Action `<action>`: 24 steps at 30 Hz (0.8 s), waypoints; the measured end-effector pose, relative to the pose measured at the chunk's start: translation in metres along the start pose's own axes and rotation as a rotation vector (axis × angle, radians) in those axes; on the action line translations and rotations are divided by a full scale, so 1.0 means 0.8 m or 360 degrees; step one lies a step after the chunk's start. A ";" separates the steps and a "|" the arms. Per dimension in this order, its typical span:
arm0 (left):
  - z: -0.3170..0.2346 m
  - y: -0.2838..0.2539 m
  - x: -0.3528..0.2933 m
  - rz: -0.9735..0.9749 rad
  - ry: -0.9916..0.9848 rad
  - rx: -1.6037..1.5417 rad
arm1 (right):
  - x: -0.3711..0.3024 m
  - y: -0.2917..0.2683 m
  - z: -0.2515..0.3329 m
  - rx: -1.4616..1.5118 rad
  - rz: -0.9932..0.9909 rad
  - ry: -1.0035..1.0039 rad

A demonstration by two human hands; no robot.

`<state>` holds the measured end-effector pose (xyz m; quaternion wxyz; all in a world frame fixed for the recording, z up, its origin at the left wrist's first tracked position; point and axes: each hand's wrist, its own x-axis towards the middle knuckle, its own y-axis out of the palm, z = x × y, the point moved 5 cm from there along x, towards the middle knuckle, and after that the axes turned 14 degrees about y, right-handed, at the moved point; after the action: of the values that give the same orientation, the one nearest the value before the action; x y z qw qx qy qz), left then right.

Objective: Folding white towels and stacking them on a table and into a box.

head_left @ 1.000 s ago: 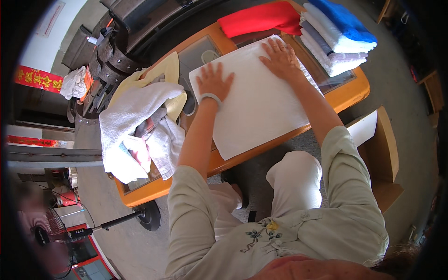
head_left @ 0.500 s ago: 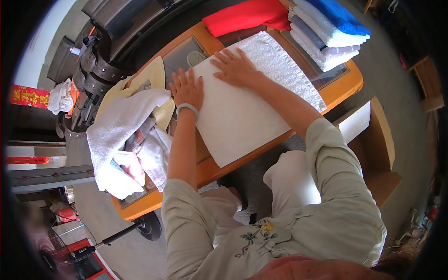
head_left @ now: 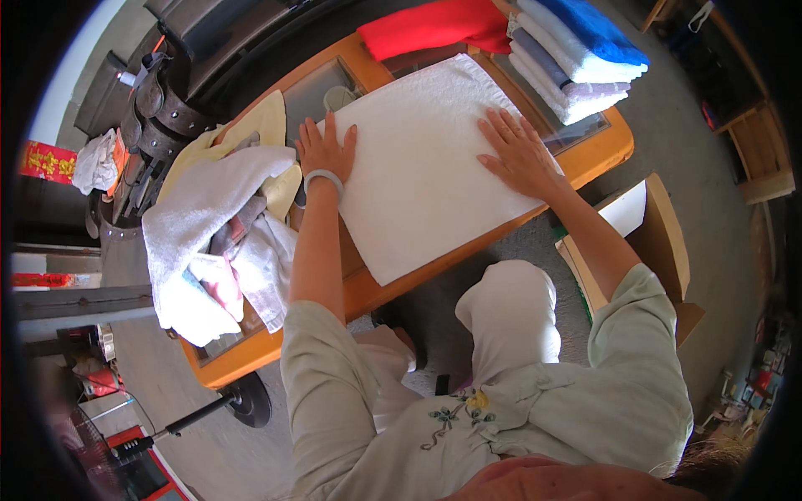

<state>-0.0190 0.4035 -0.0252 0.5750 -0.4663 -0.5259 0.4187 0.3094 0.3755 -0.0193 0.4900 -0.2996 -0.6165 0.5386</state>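
Note:
A white towel (head_left: 426, 167) lies spread flat on the wooden table with glass panels (head_left: 334, 79). My left hand (head_left: 326, 154), with a pale band on its wrist, rests at the towel's left edge, fingers spread. Flat on the towel's right side lies my right hand (head_left: 520, 154), its fingers stretched out. Neither hand grips anything. To the left of my left hand is a loose heap of crumpled towels (head_left: 196, 213), grey, white and pink, with a yellow cloth (head_left: 263, 125) partly under them.
A red towel (head_left: 434, 29) lies at the table's far edge, beside a stack of folded towels (head_left: 568, 63) in blue, white and grey. An opened cardboard box (head_left: 664, 242) stands on the floor at the right. Dark studded furniture (head_left: 171, 117) borders the far left; a fan (head_left: 92, 442) is at lower left.
My right hand has moved right across the towel, from near its far left part to its right side. My left hand stays at the left edge. The whole view has shifted slightly.

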 end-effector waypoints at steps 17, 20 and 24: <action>-0.145 -0.040 -0.166 -0.0125 -0.0026 -0.0139 | -0.007 0.004 -0.011 0.0025 -0.0116 0.0098; -0.154 -0.041 -0.161 -0.0104 -0.0002 -0.0053 | -0.008 0.020 -0.008 -0.0217 -0.0107 0.0321; -0.139 -0.039 -0.168 0.0033 -0.0111 -0.0016 | -0.057 -0.001 0.054 -0.0075 -0.0075 -0.0101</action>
<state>0.0784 0.2554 -0.0252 0.5496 -0.4599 -0.5429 0.4379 0.2853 0.3186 -0.0289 0.4756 -0.2790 -0.6511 0.5215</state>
